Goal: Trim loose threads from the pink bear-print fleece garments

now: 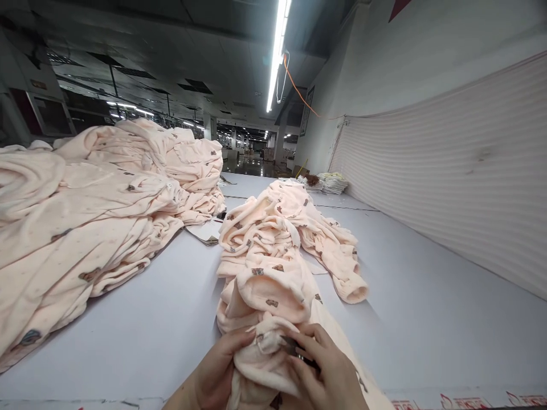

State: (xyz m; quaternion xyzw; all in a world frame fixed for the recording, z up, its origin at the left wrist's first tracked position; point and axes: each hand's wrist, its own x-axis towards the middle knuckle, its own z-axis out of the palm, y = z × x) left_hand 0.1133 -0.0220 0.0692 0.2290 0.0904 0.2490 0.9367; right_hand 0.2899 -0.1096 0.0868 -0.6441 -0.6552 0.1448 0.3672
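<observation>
There is one view only, from a camera worn on the person's head. It faces forward and slightly down along the long white surface (427,296), very near the two hands at the bottom edge. The wall runs along the right, and the hall recedes far ahead under the ceiling light (277,51).

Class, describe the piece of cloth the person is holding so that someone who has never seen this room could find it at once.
Start at the long grey table beside the striped wall. A narrow row of peach garments runs down its middle, right of the big heap. The garment is at the row's near end, the only one gripped by the left hand and right hand, which also holds a small dark tool.
</observation>
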